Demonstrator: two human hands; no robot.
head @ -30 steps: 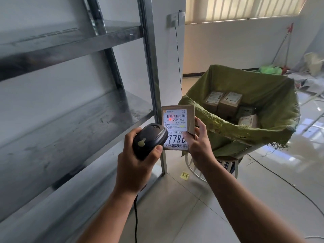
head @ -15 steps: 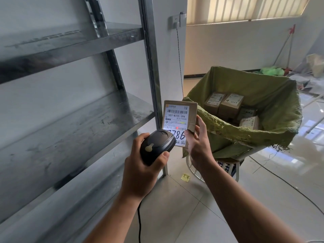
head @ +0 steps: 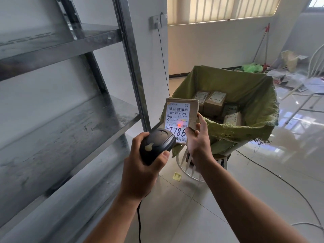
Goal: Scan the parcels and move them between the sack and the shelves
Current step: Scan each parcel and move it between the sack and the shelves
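At frame centre, the right hand (head: 199, 142) pinches the small brown cardboard parcel (head: 180, 118) by its right edge, white label upward; the left hand (head: 140, 172) has its grip wrapped round the black corded scanner (head: 157, 146). The red dot sits low on the label, so holding both steady with the beam square across a barcode seems best

Upright small brown cardboard parcel (head: 178, 114), white barcode label, red dot on label; black handheld scanner (head: 157, 146) just below; open green woven sack (head: 245, 88) behind, cardboard boxes (head: 214, 100) inside; grey metal shelves (head: 70, 120) left.

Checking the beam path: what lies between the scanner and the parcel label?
Nothing, in the head view: the scanner points straight at the parcel label, and a red dot shows there.
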